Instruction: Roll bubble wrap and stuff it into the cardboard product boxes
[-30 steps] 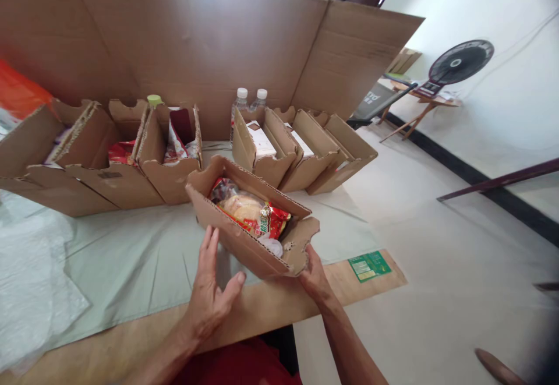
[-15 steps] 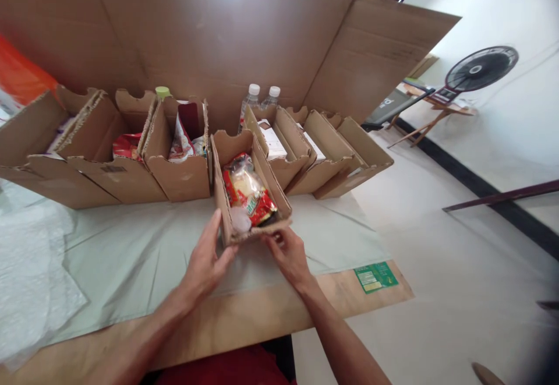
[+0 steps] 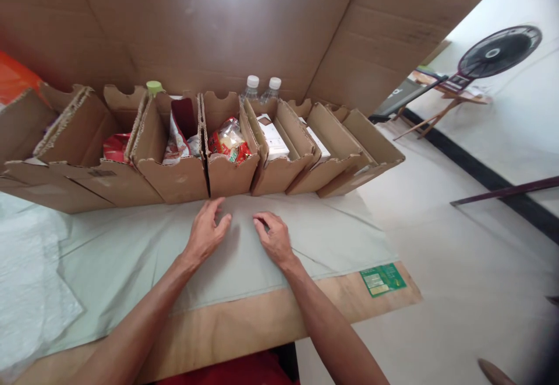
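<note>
In the head view, a cardboard bin (image 3: pixel 231 175) stands in the middle of a row of similar bins. Red and clear snack packets (image 3: pixel 231 140) lie inside it. Just in front of that bin, my left hand (image 3: pixel 206 232) is open, thumb and fingers apart, holding nothing. My right hand (image 3: pixel 275 239) hovers a little to the right, its fingers curved and slightly apart from the thumb, also open and holding nothing. Neither hand appears to touch the bin. Beneath both hands is a pale green cloth (image 3: pixel 244 262) on the wooden table (image 3: pixel 227 309).
Neighbouring bins hold a white box (image 3: pixel 273 137), a red packet (image 3: pixel 117 147) and a dark red packet (image 3: pixel 183 120). Two clear bottles (image 3: pixel 273 89) stand behind. A tall cardboard panel (image 3: pixel 209 29) backs the row. Bubble wrap (image 3: pixel 30 286) lies at left; a fan (image 3: pixel 493 53) stands at right.
The bin with the snack packets, earlier pulled forward and tilted between my hands, now stands back in the row. Both hands have let go of it.
</note>
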Tool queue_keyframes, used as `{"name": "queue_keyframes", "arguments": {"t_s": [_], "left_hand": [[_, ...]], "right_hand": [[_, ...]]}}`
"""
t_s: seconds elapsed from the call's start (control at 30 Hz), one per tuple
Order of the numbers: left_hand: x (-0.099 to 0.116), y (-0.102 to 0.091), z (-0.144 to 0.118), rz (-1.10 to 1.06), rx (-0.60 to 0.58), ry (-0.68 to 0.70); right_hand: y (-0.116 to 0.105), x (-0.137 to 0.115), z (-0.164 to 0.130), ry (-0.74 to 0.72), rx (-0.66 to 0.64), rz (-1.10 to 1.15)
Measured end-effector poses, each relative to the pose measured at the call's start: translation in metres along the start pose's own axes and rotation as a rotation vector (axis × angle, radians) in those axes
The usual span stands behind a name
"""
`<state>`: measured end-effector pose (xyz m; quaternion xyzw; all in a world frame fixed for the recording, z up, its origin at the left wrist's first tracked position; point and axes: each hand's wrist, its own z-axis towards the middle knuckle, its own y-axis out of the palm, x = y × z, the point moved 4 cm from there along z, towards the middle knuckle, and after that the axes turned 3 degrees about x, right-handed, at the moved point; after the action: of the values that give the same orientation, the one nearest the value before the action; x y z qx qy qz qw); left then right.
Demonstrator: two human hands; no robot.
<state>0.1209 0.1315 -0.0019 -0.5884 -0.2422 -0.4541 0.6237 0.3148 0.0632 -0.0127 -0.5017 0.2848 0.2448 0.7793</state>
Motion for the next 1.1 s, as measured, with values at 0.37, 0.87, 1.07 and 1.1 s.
{"name": "queue_keyframes", "arguments": {"t_s": [0.37, 0.87, 1.07, 1.1], "left_hand": [[-0.020, -0.017, -0.099, -0.044, -0.193, 0.214], [-0.037, -0.055, -0.115, -0.182, 0.291, -0.003], [-0.052, -0.106, -0.141, -0.214, 0.533, -0.186], [-0.051, -0.111, -0.145, -0.234, 0.549, -0.193]], "right_hand": [[-0.024, -0.105, 0.054, -0.406, 0.074, 0.013], [0.030, -0.208, 0.135, -0.777, -0.393, -0.606], [-0.055, -0.205, 0.027, -0.893, -0.473, -0.384], [-0.072, -0.202, 0.013, -0.888, -0.507, -0.374]]}}
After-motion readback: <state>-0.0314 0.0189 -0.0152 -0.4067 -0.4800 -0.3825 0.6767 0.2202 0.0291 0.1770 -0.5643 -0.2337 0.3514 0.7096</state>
